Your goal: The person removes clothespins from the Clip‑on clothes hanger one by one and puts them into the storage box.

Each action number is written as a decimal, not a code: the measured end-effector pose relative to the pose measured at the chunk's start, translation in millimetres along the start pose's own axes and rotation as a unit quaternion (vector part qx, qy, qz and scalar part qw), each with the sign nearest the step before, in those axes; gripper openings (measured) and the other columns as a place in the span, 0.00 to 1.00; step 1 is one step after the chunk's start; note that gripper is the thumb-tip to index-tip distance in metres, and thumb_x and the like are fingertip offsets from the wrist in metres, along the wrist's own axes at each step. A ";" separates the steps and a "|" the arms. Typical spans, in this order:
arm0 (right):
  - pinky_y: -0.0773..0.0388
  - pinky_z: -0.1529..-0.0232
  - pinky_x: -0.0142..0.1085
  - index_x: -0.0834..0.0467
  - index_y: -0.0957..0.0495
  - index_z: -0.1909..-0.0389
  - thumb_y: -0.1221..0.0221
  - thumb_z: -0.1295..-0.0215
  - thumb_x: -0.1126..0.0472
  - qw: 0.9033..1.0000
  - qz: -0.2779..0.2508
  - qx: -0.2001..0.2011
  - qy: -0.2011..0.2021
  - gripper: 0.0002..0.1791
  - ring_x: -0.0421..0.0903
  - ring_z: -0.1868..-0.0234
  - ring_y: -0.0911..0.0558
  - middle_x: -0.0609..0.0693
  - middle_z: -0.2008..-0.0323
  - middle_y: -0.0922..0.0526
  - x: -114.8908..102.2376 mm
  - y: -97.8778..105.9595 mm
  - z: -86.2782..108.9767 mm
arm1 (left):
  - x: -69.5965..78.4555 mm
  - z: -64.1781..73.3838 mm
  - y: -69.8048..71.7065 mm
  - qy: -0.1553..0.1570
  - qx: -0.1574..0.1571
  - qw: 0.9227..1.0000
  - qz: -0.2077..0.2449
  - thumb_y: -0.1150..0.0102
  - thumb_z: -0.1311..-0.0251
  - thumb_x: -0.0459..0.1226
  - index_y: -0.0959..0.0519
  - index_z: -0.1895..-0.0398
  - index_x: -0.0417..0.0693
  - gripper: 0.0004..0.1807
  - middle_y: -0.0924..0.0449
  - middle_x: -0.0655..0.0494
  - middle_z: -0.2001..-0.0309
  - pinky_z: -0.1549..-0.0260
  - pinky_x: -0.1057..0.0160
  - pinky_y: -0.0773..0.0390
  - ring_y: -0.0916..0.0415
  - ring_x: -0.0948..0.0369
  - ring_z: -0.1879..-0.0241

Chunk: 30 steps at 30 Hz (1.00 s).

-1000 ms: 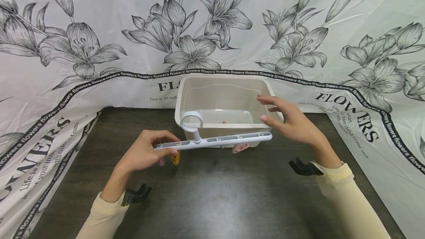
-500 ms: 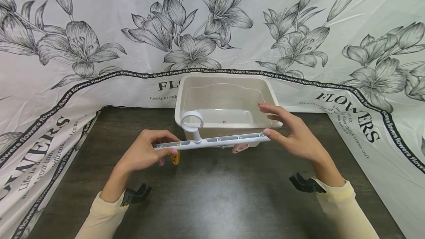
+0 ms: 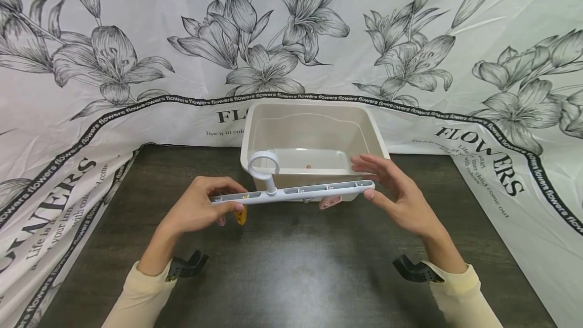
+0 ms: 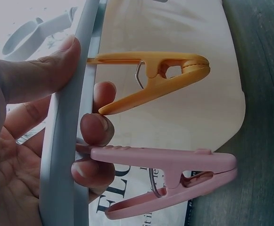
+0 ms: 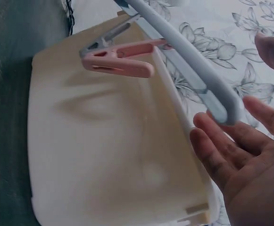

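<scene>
A pale blue clip hanger [image 3: 328, 188] is held up level in front of the bin, its round hook [image 3: 264, 157] upward. My left hand [image 3: 200, 205] grips its left end, thumb in front and fingers curled behind the bar. Below that hand hang a yellow clip [image 4: 177, 70] and a pink clip [image 4: 174, 162]. Toward the bar's other end, a second pink clip [image 5: 122, 60] and a grey clip [image 5: 109, 37] dangle. My right hand [image 3: 403, 199] is at the right tip, fingers fairly straight and spread around it, thumb apart from the other fingers.
A cream plastic bin [image 3: 314, 125] stands at the back of the dark table [image 3: 291, 267], with a small orange-brown thing [image 3: 308, 167] on its floor. Behind rises a white flower-printed cloth [image 3: 159, 39], which also borders both sides.
My right hand has come down at the hanger's right tip, its fingers dropping lower over the bin's front rim. The left hand and hanger have stayed almost still.
</scene>
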State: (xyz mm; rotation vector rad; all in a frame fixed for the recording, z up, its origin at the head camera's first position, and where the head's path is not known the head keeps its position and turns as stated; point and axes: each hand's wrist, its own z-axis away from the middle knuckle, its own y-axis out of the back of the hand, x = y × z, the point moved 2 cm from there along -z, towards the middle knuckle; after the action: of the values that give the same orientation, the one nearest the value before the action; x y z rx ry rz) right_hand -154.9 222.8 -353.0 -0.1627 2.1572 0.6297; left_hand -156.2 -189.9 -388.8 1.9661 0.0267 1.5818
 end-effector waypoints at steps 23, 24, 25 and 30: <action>0.17 0.43 0.31 0.69 0.39 0.26 0.45 0.29 0.78 0.991 -0.073 0.063 -0.094 0.31 0.42 0.40 0.17 0.55 0.36 0.21 29.4 -35.5 35.6 | 0.0 -2.5 -3.3 -0.010 -0.003 1.000 0.009 0.25 0.41 0.40 0.14 0.55 0.55 0.12 0.11 0.54 0.66 0.82 0.50 0.16 0.17 0.56 0.77; 0.18 0.43 0.30 0.67 0.39 0.26 0.45 0.29 0.77 0.990 -0.066 0.062 -0.106 0.31 0.41 0.39 0.18 0.50 0.35 0.21 30.8 -38.6 36.9 | 0.0 -2.4 -3.3 -0.010 -0.003 1.000 0.008 0.25 0.41 0.40 0.14 0.55 0.55 0.12 0.11 0.54 0.66 0.82 0.50 0.16 0.17 0.56 0.77; 0.18 0.42 0.30 0.67 0.39 0.26 0.44 0.28 0.76 0.990 -0.061 0.060 -0.115 0.31 0.40 0.39 0.18 0.46 0.35 0.21 31.9 -41.7 37.7 | 0.1 -2.4 -3.3 -0.010 -0.003 1.000 0.008 0.25 0.41 0.40 0.14 0.55 0.55 0.12 0.11 0.54 0.67 0.82 0.50 0.16 0.17 0.56 0.77; 0.19 0.40 0.30 0.65 0.37 0.27 0.45 0.27 0.74 0.989 -0.070 0.053 -0.122 0.29 0.39 0.36 0.19 0.43 0.34 0.21 36.1 -57.3 38.4 | -0.4 -2.0 -4.2 -0.009 -0.004 1.000 0.005 0.25 0.41 0.40 0.14 0.54 0.56 0.12 0.11 0.55 0.66 0.82 0.51 0.16 0.17 0.57 0.77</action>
State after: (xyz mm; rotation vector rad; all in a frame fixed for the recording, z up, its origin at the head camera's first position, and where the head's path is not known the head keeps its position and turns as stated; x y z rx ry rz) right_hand -131.2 195.9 -422.1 -0.1682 1.9191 0.4302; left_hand -156.6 -185.8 -390.9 1.9761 0.0034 1.5690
